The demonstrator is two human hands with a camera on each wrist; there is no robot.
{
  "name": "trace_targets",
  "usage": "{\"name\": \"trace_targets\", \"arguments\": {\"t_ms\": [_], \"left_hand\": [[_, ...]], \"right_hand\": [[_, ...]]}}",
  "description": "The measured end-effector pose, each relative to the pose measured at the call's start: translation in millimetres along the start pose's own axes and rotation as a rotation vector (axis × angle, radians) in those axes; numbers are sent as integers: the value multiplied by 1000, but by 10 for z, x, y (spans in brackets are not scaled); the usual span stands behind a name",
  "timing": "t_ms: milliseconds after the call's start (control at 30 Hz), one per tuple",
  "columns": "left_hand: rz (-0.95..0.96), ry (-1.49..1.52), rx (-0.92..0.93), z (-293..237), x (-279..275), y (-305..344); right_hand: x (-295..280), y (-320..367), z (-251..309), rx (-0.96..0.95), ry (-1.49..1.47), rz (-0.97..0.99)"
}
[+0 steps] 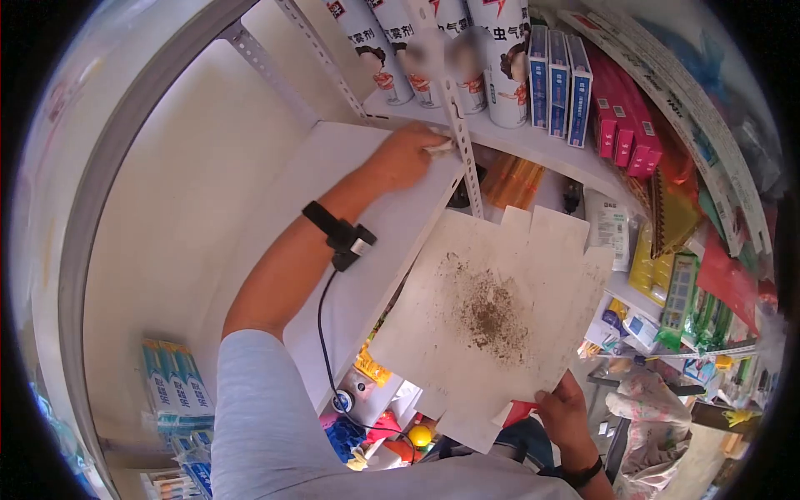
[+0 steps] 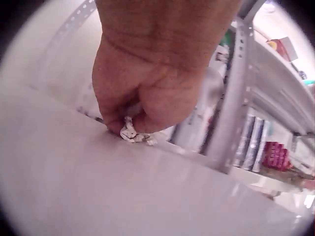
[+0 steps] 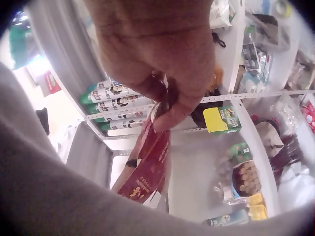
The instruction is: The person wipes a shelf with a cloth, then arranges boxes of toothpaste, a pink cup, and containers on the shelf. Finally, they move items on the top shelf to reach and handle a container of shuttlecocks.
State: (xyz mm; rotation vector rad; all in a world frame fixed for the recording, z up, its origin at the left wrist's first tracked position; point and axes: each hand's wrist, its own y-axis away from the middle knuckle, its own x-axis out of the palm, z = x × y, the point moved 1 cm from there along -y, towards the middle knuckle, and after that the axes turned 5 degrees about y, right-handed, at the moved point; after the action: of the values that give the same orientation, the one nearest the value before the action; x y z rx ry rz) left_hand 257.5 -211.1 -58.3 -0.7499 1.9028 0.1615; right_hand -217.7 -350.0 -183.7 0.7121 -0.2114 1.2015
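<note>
1. Head view: the left hand, just beside the perforated upright, pinches a crumpled white wad on the white shelf. Below the upright, the right hand grips the corner of a flattened sheet of cardboard, whose pale face carries dark grit, thickest near the middle. Spray cans stand behind and to both sides of the upright; blue-and-white boxes and pink boxes are to its right.
2. Left wrist view: to the left of the upright, the left hand's fingers curl round the wad, which touches the shelf surface.
3. Right wrist view: the right hand pinches the cardboard between thumb and fingers, showing its red printed side. Perforated strips cross behind; I cannot tell which is the upright.
</note>
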Motion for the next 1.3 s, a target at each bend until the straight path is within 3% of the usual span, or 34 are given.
{"name": "trace_targets", "arguments": {"t_ms": [100,500,633,800,900,1300], "left_hand": [[7,87,-66,-348,44,79],[-4,42,93,-264,185,-18],[-55,-94,17,-454,243,56],[-49,-52,51,-459,136,74],[-49,-81,165,-212,226,-54],[73,-22,138,-143,162,-68]], "right_hand": [[-16,99,4,-36,-30,-11],[-59,284,-105,-75,-74,-6],[-70,376,-129,-117,-74,-27],[-23,461,-97,-76,-38,-43],[-54,497,-148,-83,-64,-37],[61,392,-106,-56,12,-20]]}}
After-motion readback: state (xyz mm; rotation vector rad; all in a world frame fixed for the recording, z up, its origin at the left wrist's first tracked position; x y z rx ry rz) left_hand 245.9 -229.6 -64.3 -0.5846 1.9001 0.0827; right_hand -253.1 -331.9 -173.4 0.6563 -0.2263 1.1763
